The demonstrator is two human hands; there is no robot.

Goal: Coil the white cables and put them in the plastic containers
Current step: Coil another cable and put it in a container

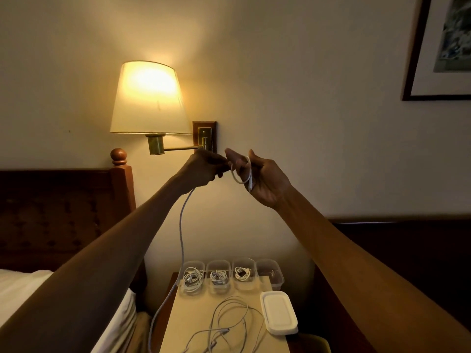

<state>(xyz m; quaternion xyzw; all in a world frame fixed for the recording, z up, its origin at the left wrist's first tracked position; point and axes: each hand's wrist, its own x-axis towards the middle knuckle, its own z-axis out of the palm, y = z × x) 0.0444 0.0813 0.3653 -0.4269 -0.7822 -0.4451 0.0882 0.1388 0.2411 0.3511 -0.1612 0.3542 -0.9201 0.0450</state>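
We are partway through coiling one white cable point(181, 225). Our left hand point(204, 169) pinches it between closed fingertips and feeds it across, while our right hand point(265, 179) holds its fingers out fairly straight with the first loop point(240, 174) wound around them. The rest of the cable hangs down past the left edge of the surface point(193, 309). Three plastic containers point(219, 276) already hold coils, and the rightmost container point(274, 273) looks free. Next, we judge, comes drawing up slack and laying further turns evenly; loose cables point(229, 324) still wait beside the stacked lids point(279, 312).
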